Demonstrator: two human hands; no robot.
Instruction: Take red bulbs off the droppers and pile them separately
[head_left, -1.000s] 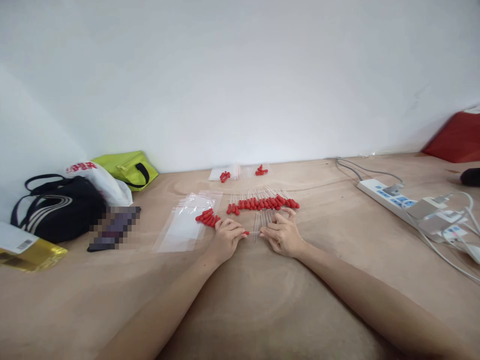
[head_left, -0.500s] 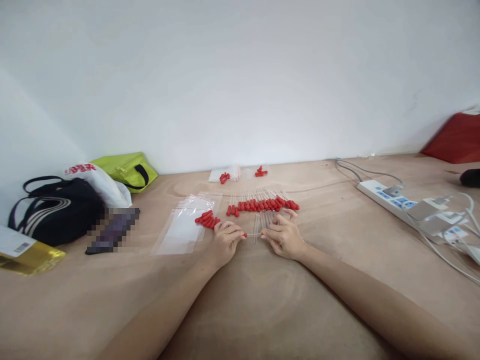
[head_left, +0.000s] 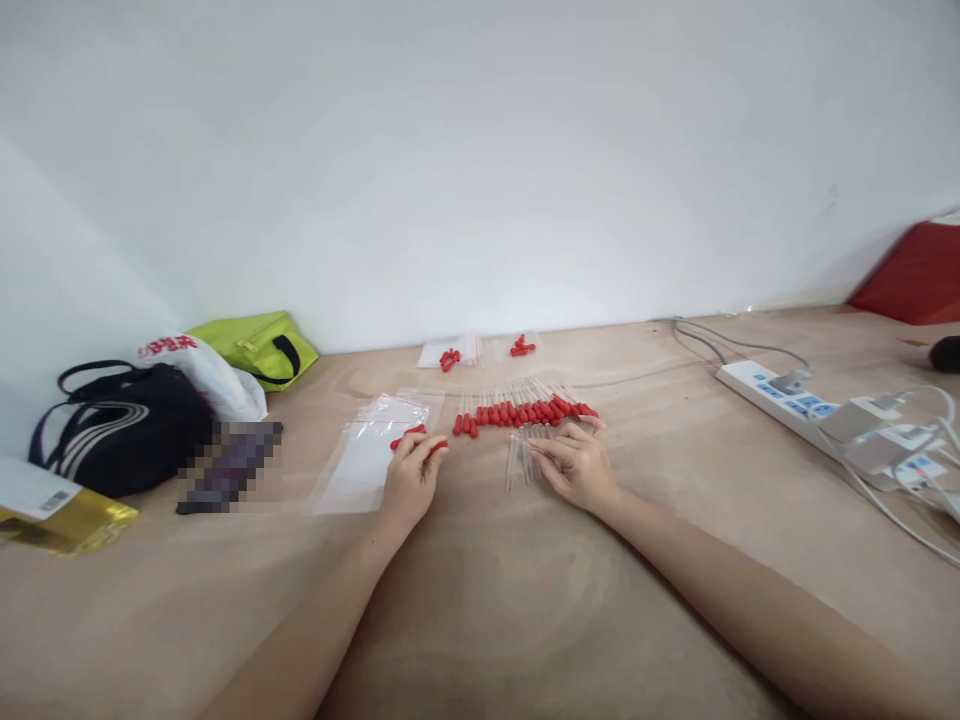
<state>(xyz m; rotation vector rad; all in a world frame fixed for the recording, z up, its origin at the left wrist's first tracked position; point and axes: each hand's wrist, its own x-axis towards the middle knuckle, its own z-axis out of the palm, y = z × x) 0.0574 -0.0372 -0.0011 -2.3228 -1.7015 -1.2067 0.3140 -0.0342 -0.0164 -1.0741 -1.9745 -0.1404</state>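
A row of clear glass droppers with red rubber bulbs (head_left: 525,408) lies on the wooden table (head_left: 487,580) in front of me. My left hand (head_left: 411,480) rests over a small heap of loose red bulbs (head_left: 409,434), fingers curled with a red bulb at the fingertips. My right hand (head_left: 576,462) is pinched on bare clear glass tubes (head_left: 521,455) lying just below the row. A stack of clear zip bags (head_left: 371,450) lies left of my left hand.
Two small bags with red bulbs (head_left: 480,350) lie by the white wall. A black bag (head_left: 124,425), a white plastic bag (head_left: 199,370) and a green pouch (head_left: 259,345) sit at the left. A power strip (head_left: 817,415) with cables lies at the right.
My left hand has let go of the tube it held with the right hand and moved left to the loose red bulbs. The right hand shifted slightly up, staying on the glass tubes.
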